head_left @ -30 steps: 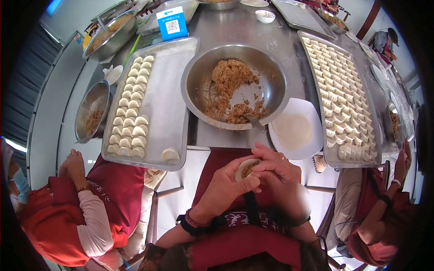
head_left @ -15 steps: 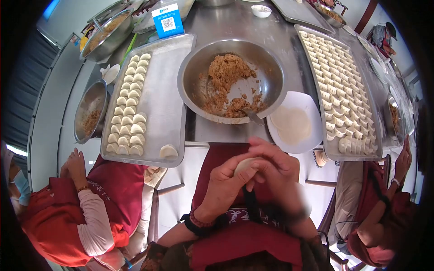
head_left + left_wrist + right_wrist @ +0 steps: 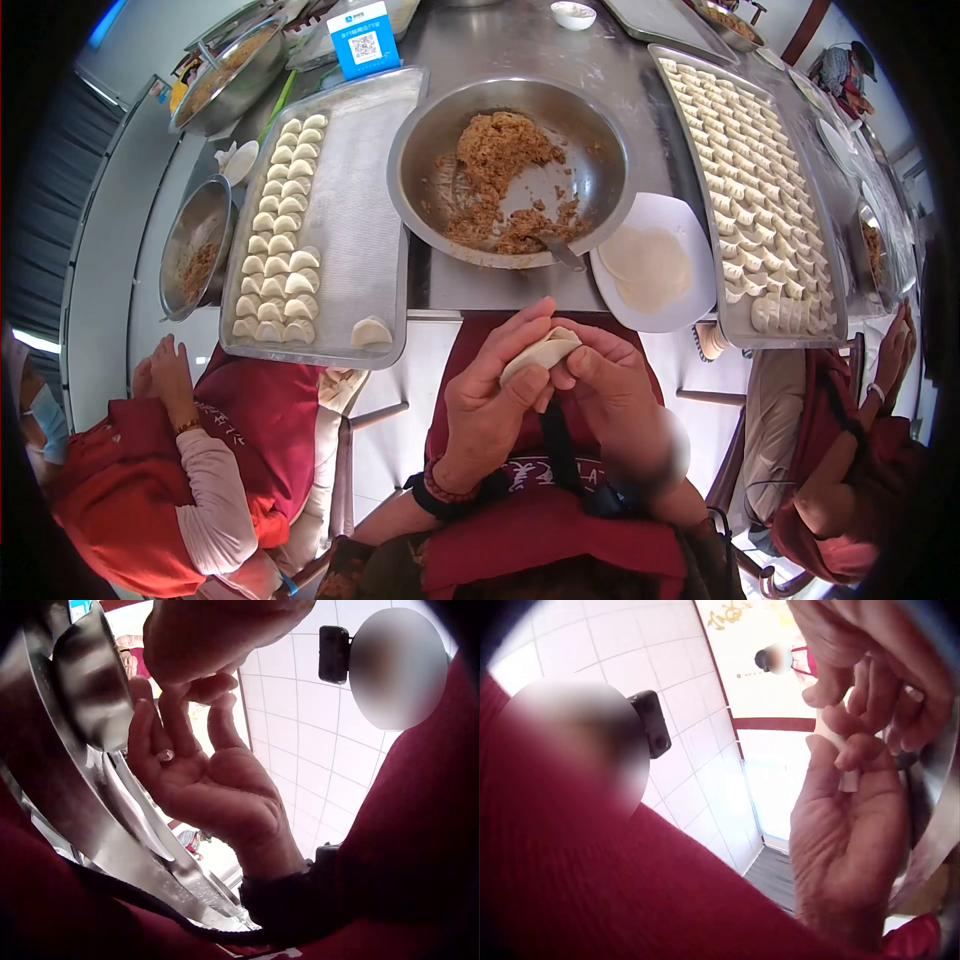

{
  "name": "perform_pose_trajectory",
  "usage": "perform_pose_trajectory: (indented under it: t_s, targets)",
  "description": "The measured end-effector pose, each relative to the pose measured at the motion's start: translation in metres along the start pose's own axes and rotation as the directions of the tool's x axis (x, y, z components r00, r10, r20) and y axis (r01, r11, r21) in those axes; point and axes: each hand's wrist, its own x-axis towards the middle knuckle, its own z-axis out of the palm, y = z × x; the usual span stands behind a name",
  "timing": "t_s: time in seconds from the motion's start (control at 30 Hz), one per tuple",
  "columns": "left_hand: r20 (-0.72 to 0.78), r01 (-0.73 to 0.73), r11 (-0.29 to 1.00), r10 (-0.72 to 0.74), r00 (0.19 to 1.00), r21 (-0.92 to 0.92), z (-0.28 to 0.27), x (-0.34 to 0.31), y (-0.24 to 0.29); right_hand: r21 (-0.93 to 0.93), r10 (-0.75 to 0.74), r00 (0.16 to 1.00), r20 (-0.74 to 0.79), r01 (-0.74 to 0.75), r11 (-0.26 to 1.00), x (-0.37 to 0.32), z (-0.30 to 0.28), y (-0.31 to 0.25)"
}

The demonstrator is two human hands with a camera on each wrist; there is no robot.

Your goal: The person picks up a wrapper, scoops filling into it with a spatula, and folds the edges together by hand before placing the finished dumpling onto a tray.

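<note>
work along the dumpling's [image 3: 536,362] edge with small, even pinches, light enough not to tear it. your left hand [image 3: 484,402] grips its left part, thumb on the near side; your right hand [image 3: 612,392] pinches the right end, just off the table's [image 3: 450,292] near edge.

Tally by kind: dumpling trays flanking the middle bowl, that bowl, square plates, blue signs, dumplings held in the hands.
Trays: 2 (left tray, right tray)
Middle bowl: 1
Square plate: 1
Blue sign: 1
Held dumpling: 1
Total: 6
</note>
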Motion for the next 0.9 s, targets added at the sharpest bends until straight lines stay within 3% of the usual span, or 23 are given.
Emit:
perform_pose_trajectory:
  t_s: [0.3,0.5,0.6,0.7,0.9]
  targets:
    - [-0.031,-0.010,0.994,0.014,0.999,0.110,0.007,-0.002,0.001,-0.021,-0.101,0.995,-0.021,0.101,0.995,0.001,-0.002,0.009]
    - [-0.025,-0.013,0.991,0.017,1.000,0.132,0.008,-0.004,0.002,-0.195,-0.240,0.971,-0.019,0.231,0.953,-0.001,-0.003,0.014]
    - [-0.007,-0.012,0.991,0.013,1.000,0.136,0.007,-0.005,0.002,-0.154,-0.218,0.967,-0.135,0.197,0.968,-0.002,0.012,0.005]
    - [-0.003,-0.007,0.983,0.008,1.000,0.186,0.008,-0.004,0.002,-0.207,-0.198,0.980,-0.004,0.192,0.959,-0.003,-0.004,0.005]
    - [0.033,0.027,0.974,-0.036,0.999,0.225,0.007,-0.004,0.004,-0.308,-0.275,0.961,0.000,0.262,0.915,-0.004,-0.010,0.008]
